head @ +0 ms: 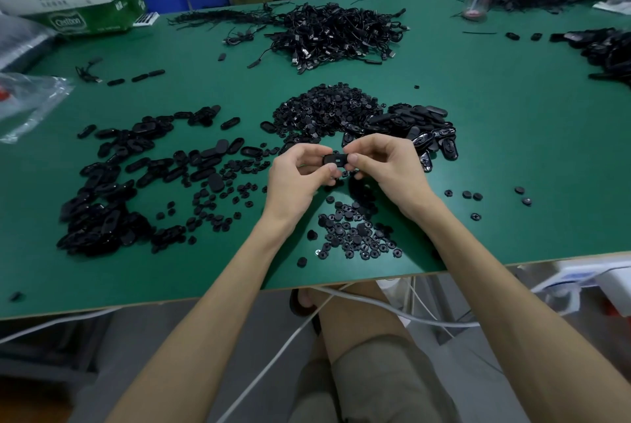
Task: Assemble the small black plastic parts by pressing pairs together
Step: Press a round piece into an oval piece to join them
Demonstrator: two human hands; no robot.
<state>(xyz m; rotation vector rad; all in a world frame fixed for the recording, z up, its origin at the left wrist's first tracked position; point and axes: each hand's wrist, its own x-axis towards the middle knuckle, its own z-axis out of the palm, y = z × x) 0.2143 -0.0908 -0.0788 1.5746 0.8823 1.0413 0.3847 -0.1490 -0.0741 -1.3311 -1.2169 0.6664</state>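
Progress-wise: far out to the left of the hands, a wide spread of oval black pieces [112,190] is laid over the green surface [512,156]. They could be the finished ones, but that can't be confirmed from here. Closer in on that side, small round pieces [218,204] are scattered loose. A heap of round buttons [327,108] is piled just beyond the hands, and another patch of them [355,235] is spread on the near side, under the wrists. So a lot is clearly left to be pressed; mid-batch at best, by the look of it.

The left hand [297,170] is curled, and the left end of one oval part [334,160] is pinched between its thumb and fingertips. That part is held up off the surface, right between the two hands. Its right end is pinched by the thumb and forefinger of the right hand [386,163], also curled. Whether a second piece is already seated in it can't be made out.

Beyond and to the right of the right hand, a stack of glossy oval shells [426,129] is waiting.
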